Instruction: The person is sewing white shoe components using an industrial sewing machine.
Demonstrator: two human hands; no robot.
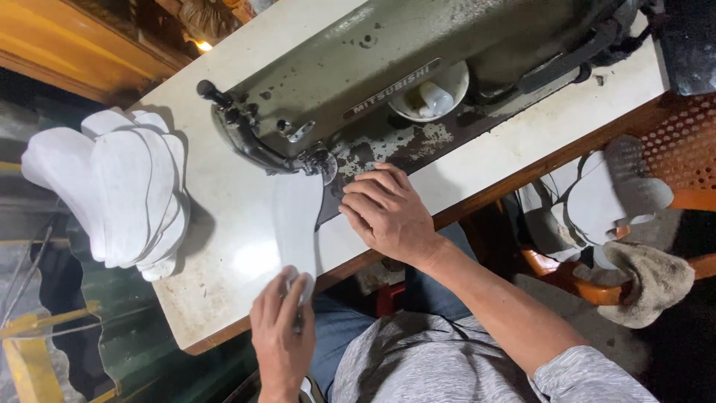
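Left hand (282,317) pinching white sole piece (297,224), right hand (388,213) beside it

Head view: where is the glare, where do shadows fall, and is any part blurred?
Head view: glare sits on the white table beside the white insole piece; the stack of white pieces casts a soft shadow to its right; the left hand and right hand look sharp; the dark lower-left edge is dim and smeared.
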